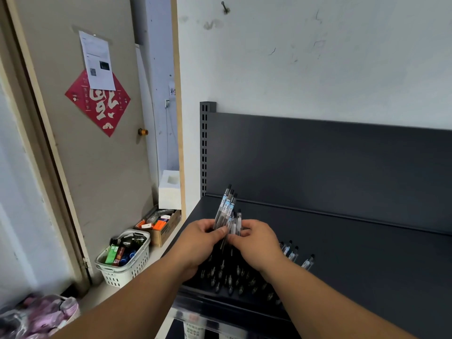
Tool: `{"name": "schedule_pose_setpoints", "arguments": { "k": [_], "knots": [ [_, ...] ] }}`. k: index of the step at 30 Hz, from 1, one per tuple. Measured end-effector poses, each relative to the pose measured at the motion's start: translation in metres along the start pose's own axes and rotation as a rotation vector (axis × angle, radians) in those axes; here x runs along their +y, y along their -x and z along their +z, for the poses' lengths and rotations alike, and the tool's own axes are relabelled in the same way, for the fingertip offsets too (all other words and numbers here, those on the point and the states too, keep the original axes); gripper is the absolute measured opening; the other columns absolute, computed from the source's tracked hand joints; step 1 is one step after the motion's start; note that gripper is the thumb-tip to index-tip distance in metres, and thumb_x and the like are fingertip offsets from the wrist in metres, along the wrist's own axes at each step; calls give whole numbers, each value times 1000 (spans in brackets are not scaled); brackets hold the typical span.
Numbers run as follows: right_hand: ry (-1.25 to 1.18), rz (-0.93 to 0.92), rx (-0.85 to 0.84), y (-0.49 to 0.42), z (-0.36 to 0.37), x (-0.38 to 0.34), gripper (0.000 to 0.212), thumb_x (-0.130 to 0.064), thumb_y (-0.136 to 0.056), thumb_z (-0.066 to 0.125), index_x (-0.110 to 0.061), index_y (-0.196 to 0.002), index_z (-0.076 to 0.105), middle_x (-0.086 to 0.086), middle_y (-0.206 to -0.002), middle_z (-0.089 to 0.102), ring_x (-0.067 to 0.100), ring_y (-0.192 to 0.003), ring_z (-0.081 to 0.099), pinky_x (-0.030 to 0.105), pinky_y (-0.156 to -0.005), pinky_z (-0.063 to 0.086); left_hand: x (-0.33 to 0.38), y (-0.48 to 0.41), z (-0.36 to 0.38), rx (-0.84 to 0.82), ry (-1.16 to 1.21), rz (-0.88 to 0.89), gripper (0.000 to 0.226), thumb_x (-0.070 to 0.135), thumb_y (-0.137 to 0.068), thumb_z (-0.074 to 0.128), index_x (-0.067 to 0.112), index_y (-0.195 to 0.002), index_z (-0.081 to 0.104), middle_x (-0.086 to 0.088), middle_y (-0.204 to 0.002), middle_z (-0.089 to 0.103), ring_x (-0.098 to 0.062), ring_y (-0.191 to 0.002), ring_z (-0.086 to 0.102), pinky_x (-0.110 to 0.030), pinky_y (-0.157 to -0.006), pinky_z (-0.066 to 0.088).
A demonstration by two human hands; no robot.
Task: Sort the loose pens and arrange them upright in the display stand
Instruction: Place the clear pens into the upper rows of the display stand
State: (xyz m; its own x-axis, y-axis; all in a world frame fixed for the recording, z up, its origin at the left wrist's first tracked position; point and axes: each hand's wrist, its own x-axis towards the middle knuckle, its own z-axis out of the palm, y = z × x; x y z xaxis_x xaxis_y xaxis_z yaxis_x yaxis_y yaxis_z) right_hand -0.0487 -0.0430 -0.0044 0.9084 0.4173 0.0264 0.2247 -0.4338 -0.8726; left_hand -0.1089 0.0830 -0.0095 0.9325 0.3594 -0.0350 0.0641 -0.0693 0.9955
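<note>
Over a dark metal shelf (pixel 367 253), my left hand (pixel 200 238) grips a fanned bundle of clear black-capped pens (pixel 227 206) that points up and away. My right hand (pixel 256 241) meets it from the right, fingers pinching pens in the same bundle. Below my hands, several pens (pixel 234 277) lie or stand in a dark holder near the shelf's front edge, only their tips showing. A few more pens (pixel 293 253) stick up to the right of my right wrist. Whether the holder is the display stand I cannot tell.
The shelf has a dark back panel (pixel 342 155) and a slotted upright (pixel 205 143). On the floor to the left stand a white basket of bottles (pixel 122 272), a cardboard box (pixel 162 231) and a foam block (pixel 170 192). A door (pixel 97 143) lies further left.
</note>
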Motion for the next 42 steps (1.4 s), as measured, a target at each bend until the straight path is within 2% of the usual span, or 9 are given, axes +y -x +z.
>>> {"name": "schedule_pose_setpoints", "arguments": {
  "k": [7,13,17,21,25,27,31,39,42],
  "knots": [
    [-152,57,74,-2,-7,-4,9,-27,-84,72,-21,-77,74,5,-80,74,19,-73,68,40,-77,57,11,-5,5,12,2,30,13,12,-92,62,13,-100,72,-7,-93,75,-24,-91,72,-42,-89,55],
    [-357,87,50,-1,-18,-8,9,-15,-88,68,-14,-94,75,2,-85,76,18,-83,72,28,-73,57,20,-8,14,60,43,57,13,7,-88,66,10,-100,70,-8,-89,75,-23,-85,72,-34,-78,58],
    [-434,68,78,5,-30,-13,10,-12,-89,67,-12,-94,75,4,-86,76,20,-86,73,39,-84,58,29,-6,29,90,109,91,11,7,-89,64,17,-95,66,-5,-87,74,-17,-79,71,-28,-69,54],
    [-393,45,146,14,-54,-10,18,-17,-86,71,-13,-104,73,1,-93,76,17,-90,72,37,-86,57,41,2,55,82,209,89,18,7,-90,64,21,-101,64,-2,-90,75,-17,-83,72,-32,-74,56],
    [-402,37,175,36,-98,-2,13,-14,-87,70,-11,-99,74,4,-90,76,21,-89,72,36,-81,58,55,16,94,-52,356,-6,19,3,-90,61,11,-107,65,-13,-93,75,-27,-87,72,-36,-71,56],
    [-400,49,204,46,-118,4,13,-14,-86,71,-11,-97,74,4,-90,76,20,-87,72,28,-69,55,60,27,112,-132,410,-57,18,-1,-91,57,7,-105,65,-17,-95,74,-31,-89,71,-41,-77,57],
    [-438,94,231,78,-160,20,8,-9,-86,70,-5,-92,73,6,-82,75,13,-67,69,21,-52,49,63,41,160,-235,486,-104,16,-4,-92,54,4,-99,66,-12,-83,74,-21,-72,71,-29,-61,56],
    [-398,151,434,203,-325,91,5,-6,-87,69,-2,-90,71,6,-76,70,7,-56,64,17,-46,47,81,125,357,-508,408,-180,23,12,-96,54,2,-115,61,-14,-93,72,-24,-78,67,-36,-73,53],
    [-378,178,534,250,-389,119,22,-7,-83,74,3,-101,67,10,-86,73,13,-67,68,25,-57,57,93,167,425,-599,381,-199,20,14,-97,53,7,-115,60,-15,-96,72,-26,-81,67,-39,-68,56]
  ]
}}
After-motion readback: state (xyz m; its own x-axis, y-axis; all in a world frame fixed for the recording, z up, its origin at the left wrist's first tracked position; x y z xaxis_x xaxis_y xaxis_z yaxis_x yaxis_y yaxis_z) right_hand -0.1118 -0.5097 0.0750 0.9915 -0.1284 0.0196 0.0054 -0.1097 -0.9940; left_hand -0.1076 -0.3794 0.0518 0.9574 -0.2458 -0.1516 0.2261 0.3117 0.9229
